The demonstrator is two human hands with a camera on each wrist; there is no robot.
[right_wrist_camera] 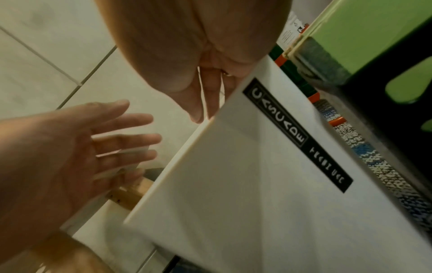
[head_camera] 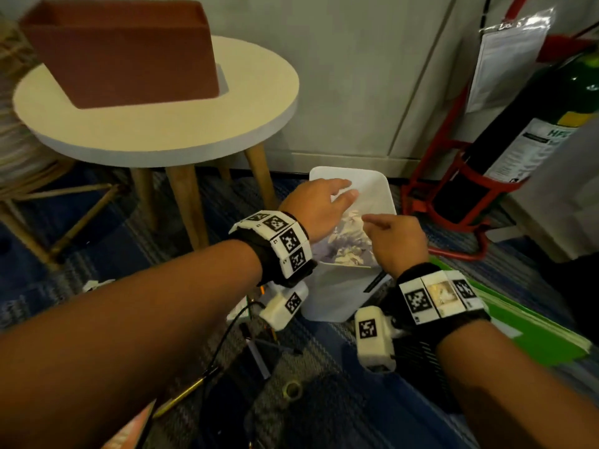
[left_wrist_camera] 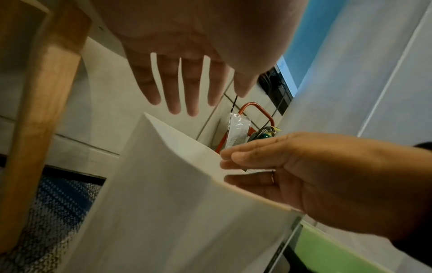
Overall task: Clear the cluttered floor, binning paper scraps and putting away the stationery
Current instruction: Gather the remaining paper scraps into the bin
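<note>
A white bin [head_camera: 376,192] stands on the carpet by the wall, with crumpled paper scraps [head_camera: 346,244] inside it. My left hand [head_camera: 340,192] hovers over the bin's opening with its fingers spread and nothing in it; the left wrist view shows the straight fingers [left_wrist_camera: 184,96] above the bin's rim [left_wrist_camera: 187,147]. Over the bin's near right side my right hand [head_camera: 385,228] is flat and empty too. The right wrist view shows the right hand [right_wrist_camera: 205,103] above the bin's labelled wall [right_wrist_camera: 233,175].
A gold pen [head_camera: 181,396], a marker [head_camera: 256,354], a tape ring [head_camera: 293,388] and a white scrap [head_camera: 94,283] lie on the carpet. A green folder [head_camera: 525,322] is at the right. A brown box [head_camera: 123,53] sits on the round table [head_camera: 162,131]. A fire extinguisher [head_camera: 534,124] stands at right.
</note>
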